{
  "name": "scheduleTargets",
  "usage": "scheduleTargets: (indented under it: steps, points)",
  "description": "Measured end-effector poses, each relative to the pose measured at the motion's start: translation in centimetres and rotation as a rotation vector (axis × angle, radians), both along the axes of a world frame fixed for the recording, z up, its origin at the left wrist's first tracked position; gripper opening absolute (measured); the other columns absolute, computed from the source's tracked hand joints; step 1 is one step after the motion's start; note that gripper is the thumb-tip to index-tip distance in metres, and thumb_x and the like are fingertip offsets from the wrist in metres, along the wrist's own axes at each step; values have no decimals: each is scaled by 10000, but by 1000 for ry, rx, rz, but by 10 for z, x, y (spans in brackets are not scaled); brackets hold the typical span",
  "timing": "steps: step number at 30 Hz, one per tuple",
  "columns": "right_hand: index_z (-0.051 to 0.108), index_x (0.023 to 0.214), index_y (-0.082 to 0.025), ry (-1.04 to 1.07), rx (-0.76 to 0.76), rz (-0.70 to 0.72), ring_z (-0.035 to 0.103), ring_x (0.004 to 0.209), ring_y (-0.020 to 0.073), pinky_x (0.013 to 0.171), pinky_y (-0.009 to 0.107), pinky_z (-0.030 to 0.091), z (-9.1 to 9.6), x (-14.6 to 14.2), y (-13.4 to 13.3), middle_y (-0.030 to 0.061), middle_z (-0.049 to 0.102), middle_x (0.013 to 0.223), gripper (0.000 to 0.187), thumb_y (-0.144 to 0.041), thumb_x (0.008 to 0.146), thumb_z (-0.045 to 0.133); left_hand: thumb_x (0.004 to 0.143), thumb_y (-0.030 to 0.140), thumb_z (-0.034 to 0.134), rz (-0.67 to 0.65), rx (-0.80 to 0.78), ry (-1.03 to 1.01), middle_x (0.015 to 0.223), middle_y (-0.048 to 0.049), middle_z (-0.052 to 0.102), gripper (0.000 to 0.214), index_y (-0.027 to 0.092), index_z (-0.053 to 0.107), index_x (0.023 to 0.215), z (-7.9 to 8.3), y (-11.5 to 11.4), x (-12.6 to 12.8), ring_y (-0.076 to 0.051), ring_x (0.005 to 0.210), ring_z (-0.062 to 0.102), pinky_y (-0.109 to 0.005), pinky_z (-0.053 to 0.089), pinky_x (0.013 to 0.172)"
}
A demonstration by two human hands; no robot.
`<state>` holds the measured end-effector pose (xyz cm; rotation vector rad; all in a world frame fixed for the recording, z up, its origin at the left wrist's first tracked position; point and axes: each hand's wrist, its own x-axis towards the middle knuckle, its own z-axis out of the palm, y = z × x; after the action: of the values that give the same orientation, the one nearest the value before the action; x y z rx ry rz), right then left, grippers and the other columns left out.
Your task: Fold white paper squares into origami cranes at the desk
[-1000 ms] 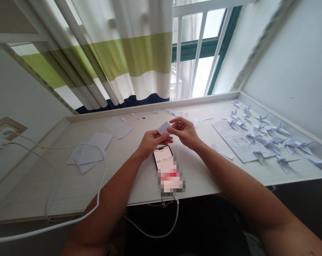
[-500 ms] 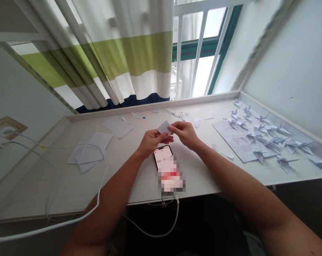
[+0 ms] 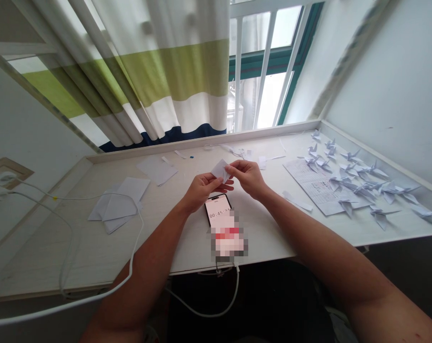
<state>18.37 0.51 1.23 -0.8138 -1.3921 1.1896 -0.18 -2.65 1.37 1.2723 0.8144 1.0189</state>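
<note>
A small folded piece of white paper (image 3: 219, 169) is held above the desk between both hands. My left hand (image 3: 200, 188) pinches its lower left side, fingers curled. My right hand (image 3: 247, 177) grips its right edge with thumb and fingertips pressed together. Directly below the hands a phone (image 3: 221, 216) lies on the desk showing a running timer, part of its screen blurred.
Many folded paper cranes (image 3: 359, 183) lie at the right on and around a printed sheet (image 3: 316, 188). Loose white paper squares (image 3: 119, 205) sit at the left. A white cable (image 3: 94, 295) runs over the desk's front edge. Paper scraps (image 3: 244, 153) lie near the window.
My right hand's fingers have closed down along the paper's right edge, and the paper has tilted a little. The view has shifted slightly.
</note>
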Motion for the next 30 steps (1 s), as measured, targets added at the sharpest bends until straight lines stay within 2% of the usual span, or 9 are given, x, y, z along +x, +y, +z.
scheduleTargets:
  steps: [2, 6, 8, 11, 17, 23, 30]
  points:
    - [736, 810, -190, -2, 18, -7, 651, 690, 164, 654, 317, 566, -1, 0, 0, 33, 725, 766, 420, -585, 756, 870, 803, 501, 857, 22, 1, 13, 1054, -177, 819, 477, 105, 794, 1062, 1, 0, 1, -292, 920, 801, -447, 608, 900]
    - [715, 1045, -231, -21, 129, -24, 673, 776, 173, 695, 319, 582, -3, 0, 1, 24, 719, 873, 413, -536, 802, 852, 755, 494, 896, 81, -9, -1, 998, -168, 824, 493, 103, 791, 1036, 0, 2, 1, -276, 872, 798, -451, 607, 891]
    - [711, 1090, -247, -54, 178, -13, 688, 853, 186, 725, 322, 583, -3, 0, 1, 35, 726, 941, 387, -505, 830, 837, 744, 493, 904, 83, -17, -9, 980, -161, 825, 496, 104, 790, 1030, -1, 2, 1, -269, 862, 797, -447, 606, 889]
    - [724, 1043, -245, -69, 193, 1, 695, 898, 198, 733, 324, 571, -4, 1, 2, 39, 734, 949, 325, -487, 849, 822, 734, 494, 912, 63, -23, -13, 972, -156, 825, 498, 103, 790, 1018, -3, 3, 0, -263, 863, 795, -442, 605, 898]
    - [750, 1010, -236, -94, 204, -9, 687, 874, 195, 729, 337, 561, -2, 3, 2, 38, 742, 939, 319, -502, 845, 811, 720, 513, 917, 62, -41, -13, 941, -149, 824, 509, 101, 782, 987, -4, 2, 1, -251, 802, 790, -429, 616, 849]
    - [735, 874, -229, -138, 190, -18, 673, 808, 195, 749, 368, 558, -3, 5, 5, 29, 735, 861, 248, -467, 844, 801, 746, 525, 897, 58, -25, 25, 990, -167, 825, 505, 103, 781, 998, -3, 1, 2, -260, 831, 796, -414, 614, 835]
    - [696, 814, -226, -173, 183, -124, 644, 764, 198, 715, 370, 544, -6, -1, 4, 35, 723, 821, 243, -451, 846, 782, 732, 551, 898, 62, 7, 43, 986, -174, 824, 542, 104, 772, 1012, -3, -1, 5, -274, 832, 801, -414, 614, 810]
